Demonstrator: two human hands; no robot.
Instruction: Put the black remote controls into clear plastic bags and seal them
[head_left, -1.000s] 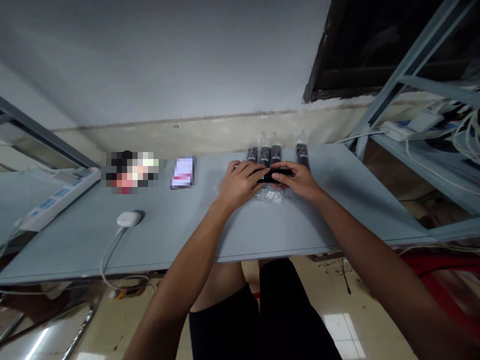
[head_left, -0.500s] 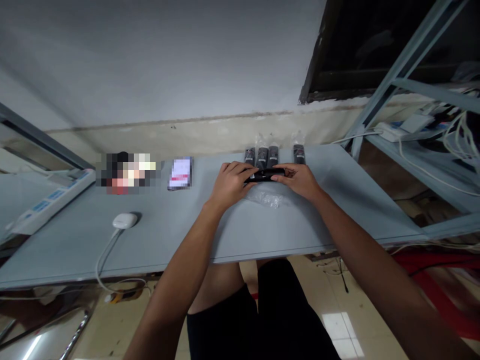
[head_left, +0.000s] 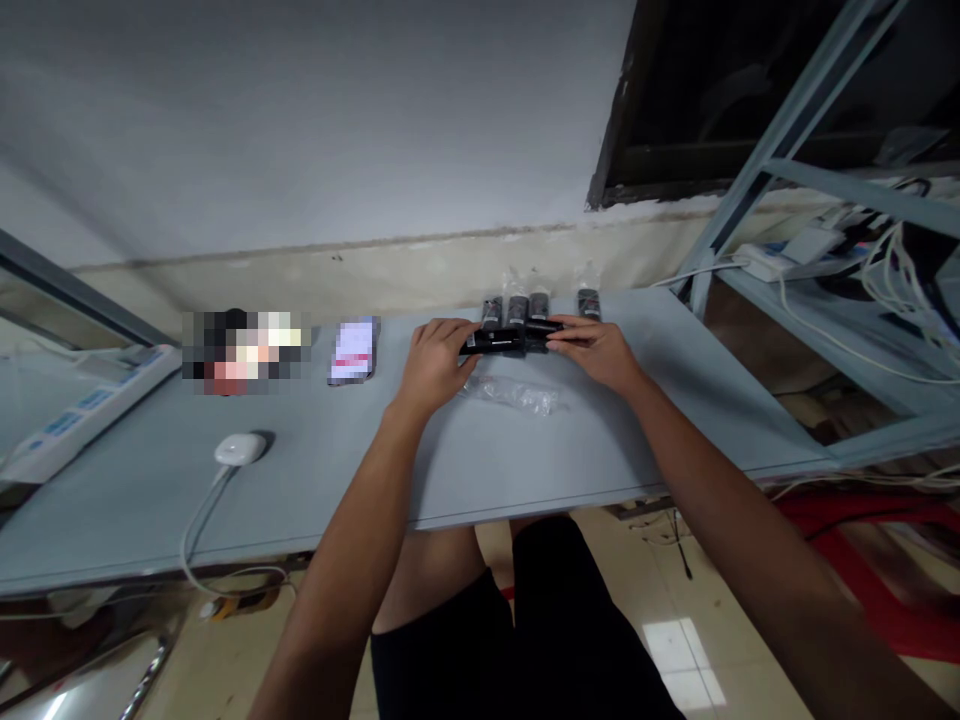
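My left hand (head_left: 433, 362) and my right hand (head_left: 597, 350) both grip a slim black device (head_left: 510, 340), held level just above the grey table (head_left: 480, 460). The left fingers close on its left end, the right fingers pinch its right end. It looks split into two pieces, offset at the middle. A crumpled clear plastic bag (head_left: 517, 396) lies on the table just below it. Behind my hands, three black devices in clear bags (head_left: 516, 306) stand in a row, with a fourth (head_left: 589, 301) apart to the right.
A phone with a lit screen (head_left: 352, 351) lies left of my hands, next to a blurred item (head_left: 244, 350). A white puck with a cable (head_left: 238, 449) and a power strip (head_left: 82, 410) sit far left. Metal shelving with cables (head_left: 847, 250) stands at the right.
Both hands have lifted the black device off the plastic bag and shifted it slightly left. The bag now lies bare on the table. The device's two ends appear pulled apart.
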